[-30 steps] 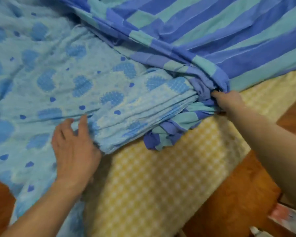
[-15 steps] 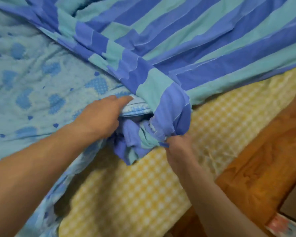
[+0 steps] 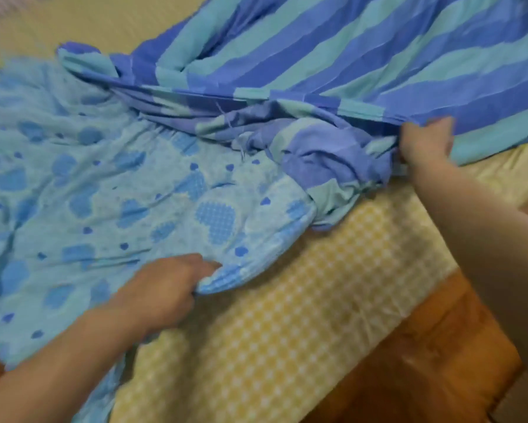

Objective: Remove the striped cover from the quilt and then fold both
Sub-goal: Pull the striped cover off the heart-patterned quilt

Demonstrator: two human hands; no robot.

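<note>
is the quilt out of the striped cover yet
Mostly out. The heart-print quilt lies exposed, its corner gripped by the left hand; the striped cover, held by the right hand, still bunches against one edge.

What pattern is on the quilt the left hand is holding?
Light blue with darker blue hearts, some checked; the head view shows the quilt in the left hand.
</note>
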